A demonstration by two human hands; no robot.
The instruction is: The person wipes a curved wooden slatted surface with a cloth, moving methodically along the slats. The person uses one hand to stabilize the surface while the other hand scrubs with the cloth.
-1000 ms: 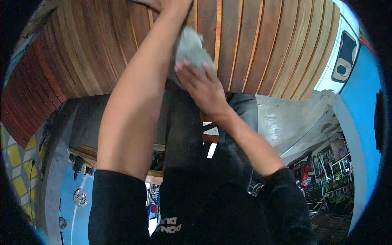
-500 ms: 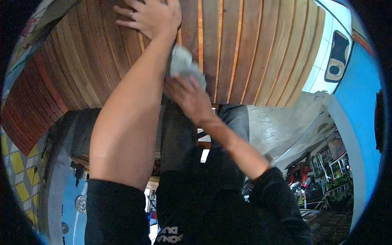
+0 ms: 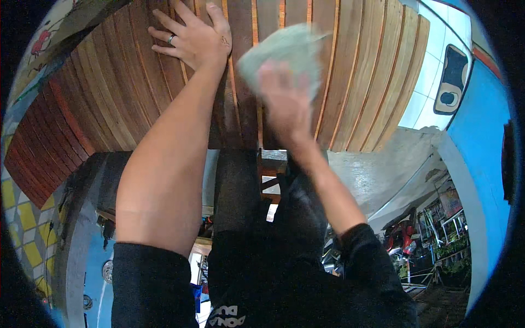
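Note:
A wide surface of brown wooden slats [image 3: 368, 82] with narrow gaps between them stretches out before me. My left hand [image 3: 201, 42] lies flat on the slats at the upper left of centre, fingers spread, a ring on one finger, nothing held. My right hand [image 3: 285, 106], smeared by motion, presses a pale grey-green cloth [image 3: 290, 46] onto the slats to the right of it. The cloth is bunched under and ahead of the fingers, and its edges are blurred. Parts of the slats beneath both hands are hidden.
Dark red slats [image 3: 46, 145] curve away at the left. Beyond the right edge are white floor tiles [image 3: 425, 82], a dark mat [image 3: 451, 79] and a blue wall [image 3: 484, 126]. Lower right, a red vehicle [image 3: 402, 238] stands near racks of plants [image 3: 451, 254].
My right hand has swept the cloth up and to the right, away from my left forearm, and the cloth is more spread out. My left hand stays flat on the slats.

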